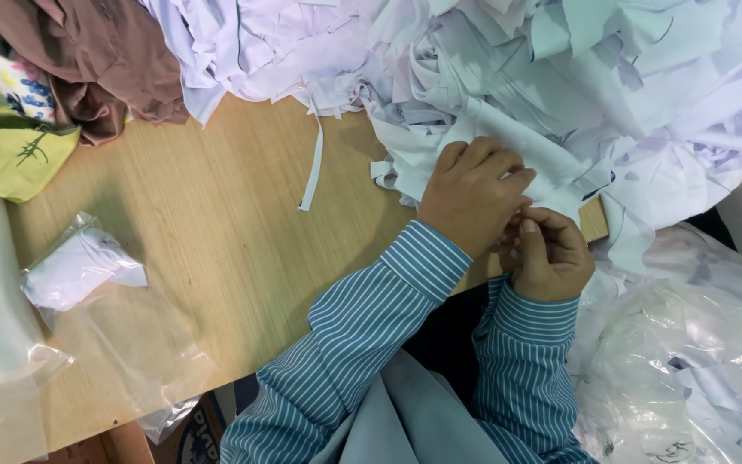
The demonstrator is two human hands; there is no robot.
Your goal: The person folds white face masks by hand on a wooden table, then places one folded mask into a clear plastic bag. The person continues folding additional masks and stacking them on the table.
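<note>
My left hand [472, 193] rests with curled fingers on a piece of white cloth [551, 167] at the near edge of a big heap of white fabric scraps [560, 69]. My right hand [551, 253] is just below it, fingertips pinching the same cloth's edge where both hands meet. Both arms wear blue striped sleeves. What lies between the fingers is hidden.
A wooden table [216, 223] carries a loose white strip [312, 167], a clear plastic bag with folded white cloth [79, 266], a brown garment [96, 51] and a yellow-green cloth [10, 155]. Clear bags of white fabric [689, 361] sit at the right.
</note>
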